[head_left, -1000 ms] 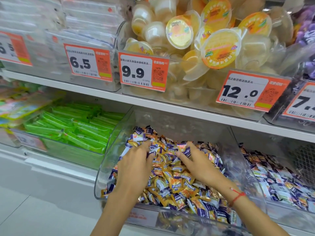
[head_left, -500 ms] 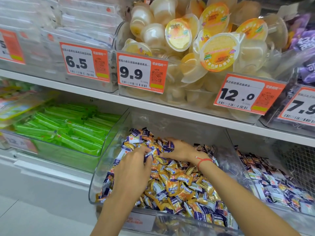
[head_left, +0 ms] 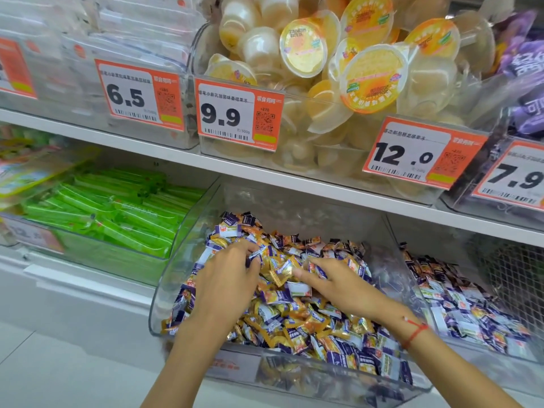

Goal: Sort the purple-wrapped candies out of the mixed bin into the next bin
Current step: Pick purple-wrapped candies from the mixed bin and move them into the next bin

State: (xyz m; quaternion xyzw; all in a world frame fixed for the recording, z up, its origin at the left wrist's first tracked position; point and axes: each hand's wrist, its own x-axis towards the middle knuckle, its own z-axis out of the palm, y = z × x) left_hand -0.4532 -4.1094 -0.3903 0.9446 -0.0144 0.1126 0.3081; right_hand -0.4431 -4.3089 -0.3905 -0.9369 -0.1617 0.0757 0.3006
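- Mixed bin (head_left: 176, 278): I see both hands inside its clear walls, shelf edge close overhead.
- Left hand (head_left: 226, 278) fingers pinch a purple-wrapped candy (head_left: 255, 256).
- Right hand (head_left: 341, 287) fingers spread beside it.

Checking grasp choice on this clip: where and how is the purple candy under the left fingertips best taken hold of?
Pinch the purple candy by its flat crimped end, coming from above with the left hand. It lies on top of the heap in the mixed bin, tilted, with that end sticking up free, so a fingertip pinch should lift it without dragging orange ones along.
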